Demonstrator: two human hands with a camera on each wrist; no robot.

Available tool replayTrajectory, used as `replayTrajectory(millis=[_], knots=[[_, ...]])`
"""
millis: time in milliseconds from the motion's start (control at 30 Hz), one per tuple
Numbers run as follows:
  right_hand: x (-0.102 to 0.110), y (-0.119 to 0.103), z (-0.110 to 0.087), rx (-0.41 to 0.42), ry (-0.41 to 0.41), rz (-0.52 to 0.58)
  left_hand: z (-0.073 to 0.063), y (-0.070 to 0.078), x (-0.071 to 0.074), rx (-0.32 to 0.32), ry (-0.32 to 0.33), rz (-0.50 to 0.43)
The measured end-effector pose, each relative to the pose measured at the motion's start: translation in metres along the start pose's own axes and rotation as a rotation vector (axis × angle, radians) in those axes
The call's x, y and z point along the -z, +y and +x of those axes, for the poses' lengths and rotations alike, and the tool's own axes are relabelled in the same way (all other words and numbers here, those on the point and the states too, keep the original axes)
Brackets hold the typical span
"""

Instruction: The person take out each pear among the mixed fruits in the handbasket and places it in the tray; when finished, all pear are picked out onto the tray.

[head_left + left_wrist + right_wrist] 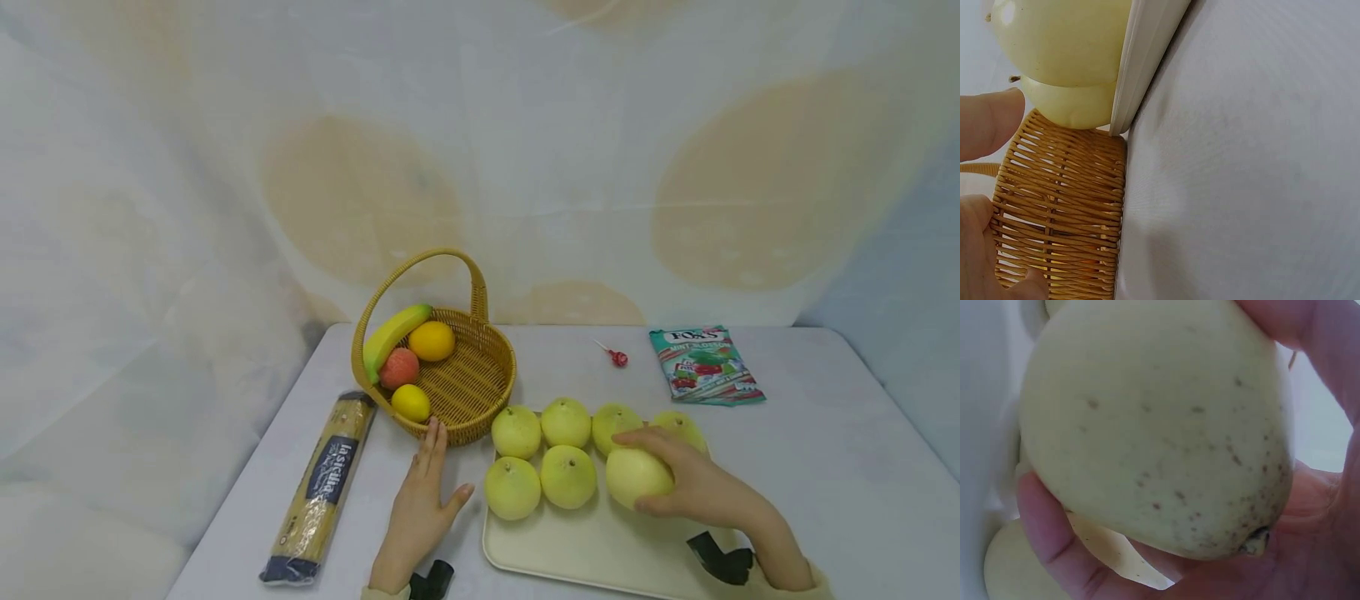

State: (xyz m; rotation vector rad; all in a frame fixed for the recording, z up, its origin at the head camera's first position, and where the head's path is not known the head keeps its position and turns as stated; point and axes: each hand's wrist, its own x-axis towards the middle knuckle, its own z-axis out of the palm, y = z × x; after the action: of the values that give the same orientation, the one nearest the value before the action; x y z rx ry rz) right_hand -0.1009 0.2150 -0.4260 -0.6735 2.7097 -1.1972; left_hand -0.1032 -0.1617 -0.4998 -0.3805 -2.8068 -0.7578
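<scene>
My right hand [693, 479] grips a pale yellow-green pear [637, 477] over the cream tray [570, 554]. In the right wrist view, thumb and fingers curl round this brown-speckled pear [1160, 431]. Several similar pears [568, 477] sit in two rows along the tray's far side. My left hand [423, 508] reaches out with straight fingers at the near rim of the wicker basket [476, 375]. From the left wrist, fingertips appear against the basket's woven side [1060, 206]. Inside the basket lie a banana [393, 337], an orange-yellow fruit [432, 341], a peach [400, 368] and a lemon [411, 402].
A pack of spaghetti [322, 487] lies left of the basket. Behind the tray are a red lollipop [618, 358] and a teal sweets bag [705, 365]. The basket's tall handle [442, 252] arches upward. Patterned cloth [525, 167] hangs behind the white table [832, 450].
</scene>
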Motion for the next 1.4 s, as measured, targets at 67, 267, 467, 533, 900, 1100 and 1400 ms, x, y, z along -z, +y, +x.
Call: replayTrajectory(millis=[67,267,467,533,900,1100,1400], knots=[[-0.001,0.0,0.0,-0.001,-0.013,-0.005,0.0,0.0,0.0,-0.001,-0.001,-0.003],[-0.003,0.002,0.003,0.012,-0.059,-0.027,0.0,0.0,0.0,0.002,-0.003,0.002],[-0.006,0.004,0.004,0.038,-0.076,-0.079,0.0,0.0,0.001,0.0,-0.002,0.007],[-0.006,0.003,0.004,0.044,-0.074,-0.098,0.0,0.001,0.002,0.0,-0.001,0.004],[-0.008,0.0,0.005,0.013,-0.095,-0.101,0.0,0.002,0.002,-0.009,0.011,0.011],[-0.009,-0.001,0.005,0.017,-0.108,-0.114,0.001,0.002,0.001,-0.015,0.02,0.013],[-0.013,-0.002,0.005,0.041,-0.1,-0.125,0.0,0.002,0.002,-0.011,0.017,0.006]])
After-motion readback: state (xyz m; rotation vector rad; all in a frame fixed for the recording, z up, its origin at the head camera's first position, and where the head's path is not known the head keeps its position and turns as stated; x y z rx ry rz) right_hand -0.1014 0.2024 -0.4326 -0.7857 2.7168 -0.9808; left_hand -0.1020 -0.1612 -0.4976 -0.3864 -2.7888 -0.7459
